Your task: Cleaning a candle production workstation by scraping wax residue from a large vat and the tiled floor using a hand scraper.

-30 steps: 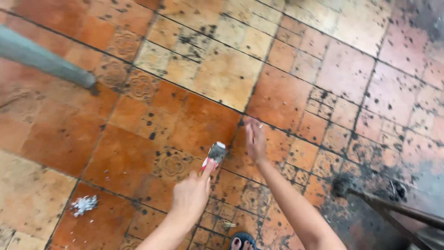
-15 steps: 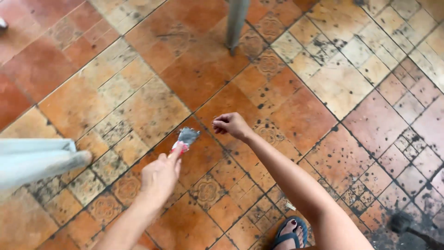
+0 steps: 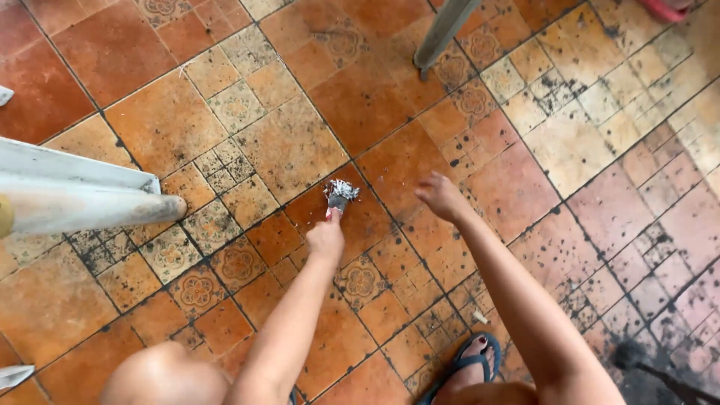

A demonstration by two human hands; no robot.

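Scraper (image 3: 337, 204): small metal blade on a red handle, held low over the tiled floor (image 3: 285, 142), roughly mid-frame, its tip against a terracotta tile.
Load on blade: a clump of grey-white flakes (image 3: 343, 188) heaped at the tip, loose, nothing holding it in.
Left hand (image 3: 325, 238): closed around the red handle, arm stretched forward from a crouch.
Right hand (image 3: 439, 196): free, fingers spread loosely, hovering just beside the blade, not touching it or the floor as far as I can tell.
Risk, spill: my guess is a tilt or a quick lift would drop the flakes back over the tile joints.
Risk, hand: the free hand sits near the blade edge; a slip forward could nick it.
Risk, footing: sandalled foot (image 3: 465, 365) on a floor speckled with dark grime at right; the squat looks easy to tip from.
Risk, furniture: pale metal leg (image 3: 97, 206) at left and grey leg (image 3: 442, 34) up top stand near enough to bump.
Packages, labels, signs: none legible. Only a white scrap at the lower left edge (image 3: 13, 375) and a pale bit at the far left edge (image 3: 4, 94), too small to tell.
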